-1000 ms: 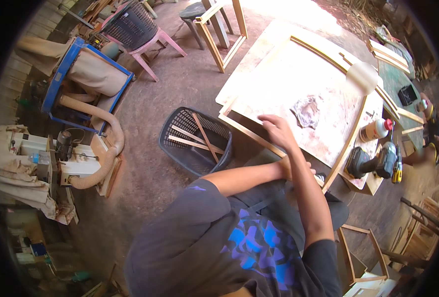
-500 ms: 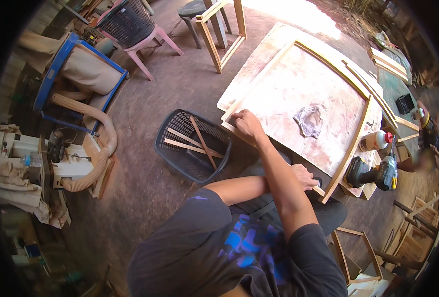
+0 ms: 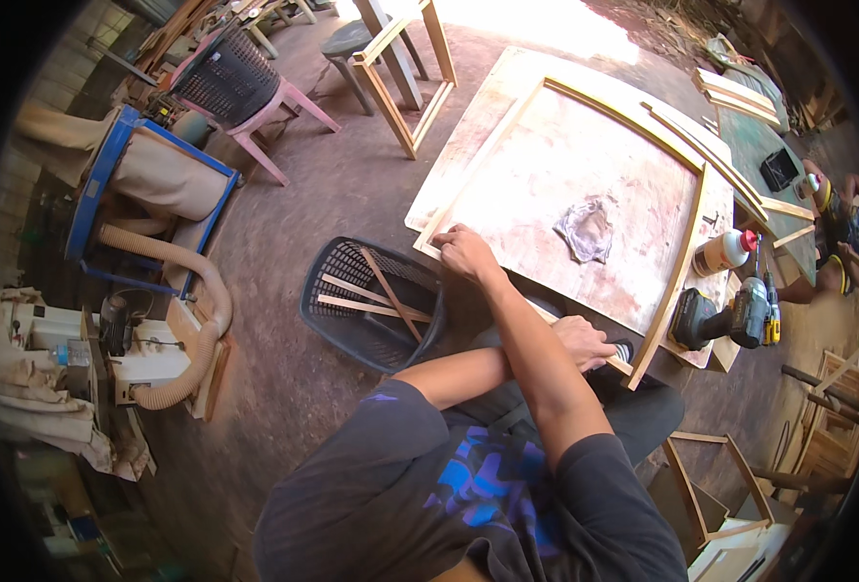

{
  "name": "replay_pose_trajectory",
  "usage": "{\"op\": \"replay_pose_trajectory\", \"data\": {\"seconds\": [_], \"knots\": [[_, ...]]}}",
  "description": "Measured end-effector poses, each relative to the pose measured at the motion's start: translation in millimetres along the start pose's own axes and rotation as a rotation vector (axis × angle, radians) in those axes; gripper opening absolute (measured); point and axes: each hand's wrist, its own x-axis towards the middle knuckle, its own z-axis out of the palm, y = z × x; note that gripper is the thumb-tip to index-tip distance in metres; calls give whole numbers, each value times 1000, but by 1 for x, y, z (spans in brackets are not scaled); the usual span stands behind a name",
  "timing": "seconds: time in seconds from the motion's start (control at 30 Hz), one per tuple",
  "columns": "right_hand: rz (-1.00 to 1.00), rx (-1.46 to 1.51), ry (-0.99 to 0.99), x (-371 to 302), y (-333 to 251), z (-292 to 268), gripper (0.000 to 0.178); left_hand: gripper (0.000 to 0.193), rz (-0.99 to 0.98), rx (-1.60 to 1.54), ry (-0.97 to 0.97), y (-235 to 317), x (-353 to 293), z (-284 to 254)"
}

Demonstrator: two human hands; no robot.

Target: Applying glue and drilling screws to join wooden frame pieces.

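Observation:
My forearms cross in front of me, the right over the left. A wooden frame (image 3: 680,272) of thin, pale strips lies on a worn board tabletop (image 3: 517,218), its near side along the table's front edge. My right hand (image 3: 466,254) is closed over the frame's near left corner, fingertips bent down on the strip. Near the right front corner, my left hand (image 3: 582,342) grips the near strip, with a finger stretched toward the joint. Beside it shows a small black-and-white striped thing I cannot make out. A crumpled cloth (image 3: 585,231) lies inside the frame.
At the right edge of the table are a cordless drill (image 3: 720,318) and a white bottle with a red cap (image 3: 725,252). A black basket (image 3: 337,338) with wood strips sits on the floor at left. Another person (image 3: 842,233) is at far right.
The whole view has shifted a little, so the table sits slightly further left. Both hands stay at the same frame corners; a left finger now reaches out more along the strip.

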Motion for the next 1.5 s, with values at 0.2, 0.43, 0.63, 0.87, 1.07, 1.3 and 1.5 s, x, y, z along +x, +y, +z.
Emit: {"op": "replay_pose_trajectory", "data": {"seconds": [0.2,0.43,0.63,0.87,1.07,1.3,1.5], "knots": [[182,215,20,4,-9,-2,43,21,-11,37,-28,-3,2,0],[205,476,443,-62,-43,-64,44,18,24,77,-28,-5,11,13],[395,240,1646,-286,-33,-160,22,18,11,177,-30,-3,12,18],[716,474,1481,-374,99,-208,58,21,15,208,-36,9,17,15],[689,261,1538,-372,112,-235,42,36,-118,181,-149,18,28,10],[805,1096,1172,-538,-9,-278,44,40,-200,117,-400,16,54,11],[1214,1586,787,-590,-14,-209,58,44,-210,80,-434,17,61,12]]}}
